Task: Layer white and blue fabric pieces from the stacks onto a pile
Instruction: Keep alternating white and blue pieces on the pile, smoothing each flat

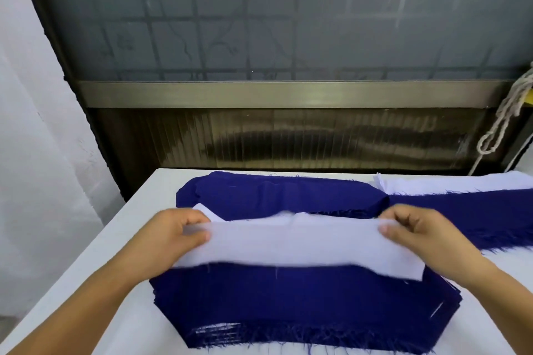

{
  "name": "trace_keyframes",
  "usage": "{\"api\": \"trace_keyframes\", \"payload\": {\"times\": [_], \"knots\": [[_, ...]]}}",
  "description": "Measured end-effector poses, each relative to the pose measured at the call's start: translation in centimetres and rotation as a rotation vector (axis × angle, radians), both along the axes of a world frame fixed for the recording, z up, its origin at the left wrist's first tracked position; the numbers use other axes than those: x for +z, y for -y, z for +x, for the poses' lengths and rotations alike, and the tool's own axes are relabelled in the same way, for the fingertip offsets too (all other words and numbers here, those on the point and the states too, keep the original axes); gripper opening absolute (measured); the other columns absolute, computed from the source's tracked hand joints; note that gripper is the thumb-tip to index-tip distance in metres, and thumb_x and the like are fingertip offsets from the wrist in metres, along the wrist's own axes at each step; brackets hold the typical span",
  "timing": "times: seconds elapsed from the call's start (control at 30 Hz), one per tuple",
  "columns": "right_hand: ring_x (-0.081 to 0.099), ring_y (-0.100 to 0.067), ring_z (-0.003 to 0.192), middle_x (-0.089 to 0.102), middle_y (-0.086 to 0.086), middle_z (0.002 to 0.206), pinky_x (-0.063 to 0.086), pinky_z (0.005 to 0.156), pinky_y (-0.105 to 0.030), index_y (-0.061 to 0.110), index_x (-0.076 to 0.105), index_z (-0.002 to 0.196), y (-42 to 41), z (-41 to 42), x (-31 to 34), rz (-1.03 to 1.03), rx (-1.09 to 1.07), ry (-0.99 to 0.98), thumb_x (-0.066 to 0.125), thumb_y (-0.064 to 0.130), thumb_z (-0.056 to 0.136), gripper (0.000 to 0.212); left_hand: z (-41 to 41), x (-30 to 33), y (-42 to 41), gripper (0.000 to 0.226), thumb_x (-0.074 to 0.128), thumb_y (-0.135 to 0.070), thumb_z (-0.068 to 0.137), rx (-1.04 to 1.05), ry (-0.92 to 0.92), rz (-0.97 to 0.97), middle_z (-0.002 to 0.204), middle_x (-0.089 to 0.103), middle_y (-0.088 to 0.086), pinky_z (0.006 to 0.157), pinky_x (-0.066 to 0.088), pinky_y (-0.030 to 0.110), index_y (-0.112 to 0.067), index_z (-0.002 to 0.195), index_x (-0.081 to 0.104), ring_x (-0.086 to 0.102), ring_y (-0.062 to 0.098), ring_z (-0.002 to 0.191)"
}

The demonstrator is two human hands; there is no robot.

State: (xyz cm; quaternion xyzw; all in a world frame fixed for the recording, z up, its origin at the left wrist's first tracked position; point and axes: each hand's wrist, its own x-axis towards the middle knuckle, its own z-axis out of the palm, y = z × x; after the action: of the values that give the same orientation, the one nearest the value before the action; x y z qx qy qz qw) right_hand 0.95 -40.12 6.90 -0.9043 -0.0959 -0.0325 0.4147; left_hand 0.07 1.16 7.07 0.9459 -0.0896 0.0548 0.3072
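Observation:
A white fabric piece [297,242] is stretched between both hands above the near pile [302,305], whose top layer is dark blue with frayed edges. My left hand [176,236] pinches the piece's left end, thumb on top. My right hand [418,230] pinches its right end. Behind it lies a dark blue stack [274,196] at the table's far middle. A second blue fabric [476,219] spreads to the right, with a white stack [450,183] behind it at the far right.
The white table [115,239] ends at a dark wall panel and frosted window behind. A knotted rope [501,121] hangs at the far right. A white curtain [34,124] hangs to the left of the table.

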Motion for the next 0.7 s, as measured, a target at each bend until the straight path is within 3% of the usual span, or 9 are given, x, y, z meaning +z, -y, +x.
{"api": "trace_keyframes", "payload": {"times": [0.1, 0.2, 0.33, 0.5, 0.7], "knots": [[0.061, -0.003, 0.086, 0.066, 0.018, 0.090, 0.046, 0.068, -0.010, 0.034, 0.064, 0.088, -0.1, -1.3, 0.2, -0.015, -0.074, 0.395, 0.056, 0.033, 0.090, 0.009, -1.2, 0.3, 0.2, 0.010, 0.065, -0.034, 0.085, 0.036, 0.356, -0.007, 0.099, 0.062, -0.029, 0.070, 0.041, 0.003, -0.043, 0.087, 0.067, 0.058, -0.005, 0.095], [0.060, 0.000, 0.099, 0.063, 0.021, 0.101, 0.046, 0.082, -0.014, 0.020, 0.069, 0.094, 0.6, -2.7, -2.0, -0.157, 0.014, 0.654, 0.051, 0.029, 0.099, 0.021, -2.8, -1.5, -0.1, 0.010, 0.063, -0.033, 0.092, -0.054, 0.500, 0.015, 0.102, 0.063, -0.024, 0.076, 0.040, 0.002, -0.031, 0.087, 0.072, 0.060, -0.002, 0.096], [0.060, -0.003, 0.101, 0.067, 0.012, 0.102, 0.047, 0.088, -0.023, 0.016, 0.074, 0.087, 1.3, -4.5, -6.5, -0.295, 0.183, 0.720, 0.041, 0.039, 0.100, 0.043, -4.6, -5.1, -0.4, 0.049, 0.042, -0.052, 0.098, -0.239, 0.517, 0.089, 0.104, 0.065, -0.019, 0.085, 0.046, 0.014, -0.020, 0.085, 0.076, 0.060, -0.004, 0.098], [0.061, -0.001, 0.101, 0.067, 0.014, 0.102, 0.049, 0.083, -0.021, 0.017, 0.075, 0.086, 1.4, -5.8, -7.9, -0.254, 0.214, 0.670, 0.042, 0.038, 0.100, 0.041, -5.3, -7.1, -0.5, 0.050, 0.040, -0.053, 0.098, -0.292, 0.495, 0.099, 0.105, 0.067, -0.018, 0.085, 0.046, 0.011, -0.022, 0.085, 0.077, 0.058, -0.007, 0.101], [0.062, -0.004, 0.100, 0.066, 0.014, 0.103, 0.050, 0.082, -0.022, 0.018, 0.075, 0.086, 1.5, -5.9, -7.8, -0.253, 0.211, 0.674, 0.044, 0.035, 0.100, 0.038, -5.3, -7.8, -0.8, 0.049, 0.038, -0.049, 0.100, -0.325, 0.522, 0.168, 0.105, 0.068, -0.018, 0.081, 0.050, 0.016, -0.023, 0.089, 0.078, 0.061, -0.006, 0.098]]}}
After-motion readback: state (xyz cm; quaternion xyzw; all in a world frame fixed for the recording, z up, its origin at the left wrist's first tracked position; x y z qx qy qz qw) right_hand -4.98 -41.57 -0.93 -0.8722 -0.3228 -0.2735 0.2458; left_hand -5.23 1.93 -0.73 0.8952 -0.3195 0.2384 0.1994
